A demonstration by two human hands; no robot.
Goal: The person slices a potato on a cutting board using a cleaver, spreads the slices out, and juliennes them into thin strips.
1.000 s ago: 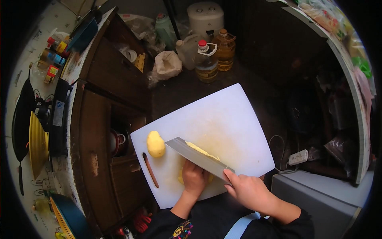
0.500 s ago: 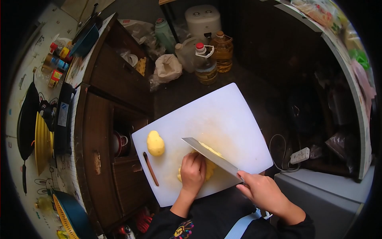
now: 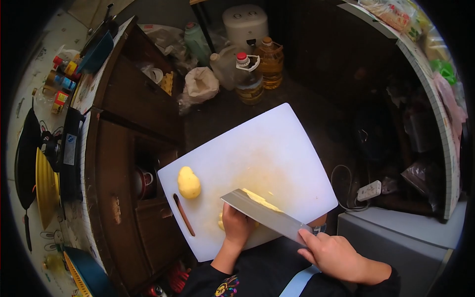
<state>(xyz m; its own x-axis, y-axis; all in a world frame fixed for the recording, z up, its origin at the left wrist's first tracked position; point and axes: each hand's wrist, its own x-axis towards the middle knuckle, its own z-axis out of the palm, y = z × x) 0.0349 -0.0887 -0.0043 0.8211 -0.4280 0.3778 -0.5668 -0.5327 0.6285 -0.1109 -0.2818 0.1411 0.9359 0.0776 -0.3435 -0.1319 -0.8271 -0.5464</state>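
Observation:
My right hand (image 3: 332,252) grips the handle of a wide-bladed kitchen knife (image 3: 264,216), which slants across the white cutting board (image 3: 292,143). My left hand (image 3: 236,227) is curled down over cut yellow potato (image 3: 221,221) near the board's front edge. The blade hides its fingertips and most of that potato. Thin potato strips (image 3: 261,200) lie along the far side of the blade, with a small bit beyond them. A whole peeled potato (image 3: 188,183) rests at the board's left, close to the handle slot (image 3: 184,215).
A wooden cabinet (image 3: 116,173) stands on the left, its counter carrying a wok (image 3: 28,158), a yellow plate (image 3: 45,183) and bottles. Oil jugs (image 3: 269,64) and a white bag (image 3: 200,84) sit on the floor beyond the board. A power strip (image 3: 369,190) lies at right.
The knife and my right hand have moved lower in view, and the blade now covers my left fingertips. More potato strips show beyond the blade. The whole view has shifted slightly.

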